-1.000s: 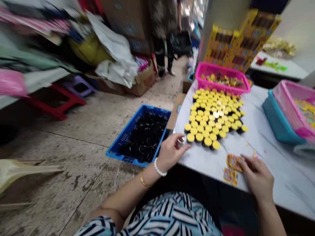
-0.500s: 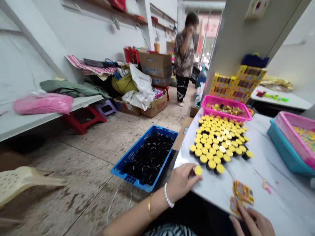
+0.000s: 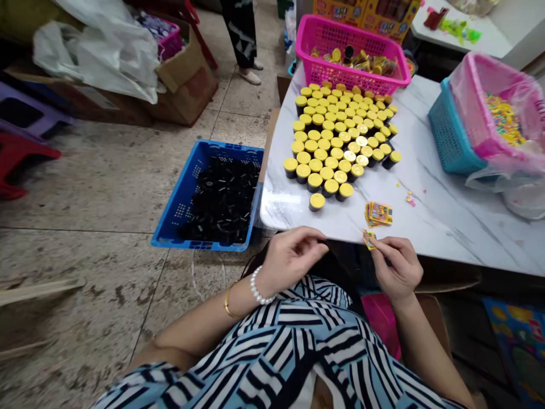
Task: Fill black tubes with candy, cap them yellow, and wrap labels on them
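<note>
My left hand [image 3: 293,258] hovers at the table's front edge, fingers loosely curved and thumb apart, with nothing seen in it. Just beyond it a small black jar with a yellow lid [image 3: 317,202] stands upright on the table. My right hand [image 3: 397,266] pinches a small printed yellow card [image 3: 369,238] between thumb and fingers at the table edge. Behind that card lies a short stack of similar cards [image 3: 378,214]. Many more yellow-lidded jars [image 3: 330,136] stand packed close together farther back.
A pink basket [image 3: 353,82] with small jars stands at the back of the marble-patterned table [image 3: 447,227]. At right, a pink basket [image 3: 472,119] sits in a teal one [image 3: 447,130]. A blue crate [image 3: 170,221] of black pieces is on the floor at left. A person's legs [image 3: 240,34] show beyond.
The view has tilted down. My left hand has let go of the yellow-lidded jar and drawn back towards me. My right hand still has its fingers at the small card.
</note>
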`<state>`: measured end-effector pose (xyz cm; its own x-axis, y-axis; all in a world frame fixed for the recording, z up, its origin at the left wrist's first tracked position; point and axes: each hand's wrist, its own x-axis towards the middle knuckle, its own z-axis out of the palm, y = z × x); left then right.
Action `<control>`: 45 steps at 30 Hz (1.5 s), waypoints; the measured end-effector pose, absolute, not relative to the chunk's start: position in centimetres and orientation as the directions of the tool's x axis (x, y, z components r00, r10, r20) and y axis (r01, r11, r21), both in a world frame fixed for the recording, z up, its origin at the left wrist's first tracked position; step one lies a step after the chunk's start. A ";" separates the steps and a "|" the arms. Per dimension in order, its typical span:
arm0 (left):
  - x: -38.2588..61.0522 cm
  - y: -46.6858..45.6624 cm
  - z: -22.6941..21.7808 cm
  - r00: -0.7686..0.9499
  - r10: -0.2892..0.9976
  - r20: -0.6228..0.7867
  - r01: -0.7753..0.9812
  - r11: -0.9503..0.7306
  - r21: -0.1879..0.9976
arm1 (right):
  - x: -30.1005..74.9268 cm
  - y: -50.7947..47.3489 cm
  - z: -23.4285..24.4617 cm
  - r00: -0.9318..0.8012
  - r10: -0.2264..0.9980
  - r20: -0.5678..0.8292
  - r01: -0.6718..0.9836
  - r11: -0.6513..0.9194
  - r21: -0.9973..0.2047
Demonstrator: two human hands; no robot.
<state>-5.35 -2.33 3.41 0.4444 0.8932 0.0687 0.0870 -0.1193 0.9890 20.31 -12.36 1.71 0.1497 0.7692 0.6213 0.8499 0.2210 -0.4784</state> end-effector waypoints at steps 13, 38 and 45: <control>-4.4 -1.6 4.1 0.522 0.764 -0.379 -0.117 0.504 0.856 | 13.5 -10.8 2.2 0.401 0.909 0.116 0.184 0.044 -0.982; -6.7 -3.1 5.0 0.090 0.854 0.512 0.131 -0.520 0.844 | 10.6 -8.5 1.3 0.262 0.952 0.159 0.367 0.054 -0.929; -6.3 -2.7 4.1 0.143 0.850 0.507 0.165 -0.525 0.835 | 10.4 -8.1 1.3 0.194 0.957 0.216 0.425 0.116 -0.898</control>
<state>-6.31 -2.65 4.11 0.1434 0.8502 0.5066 0.1653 -0.5253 0.8347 10.36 -8.12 1.26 0.1935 0.9571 0.2156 0.4246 0.1164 -0.8979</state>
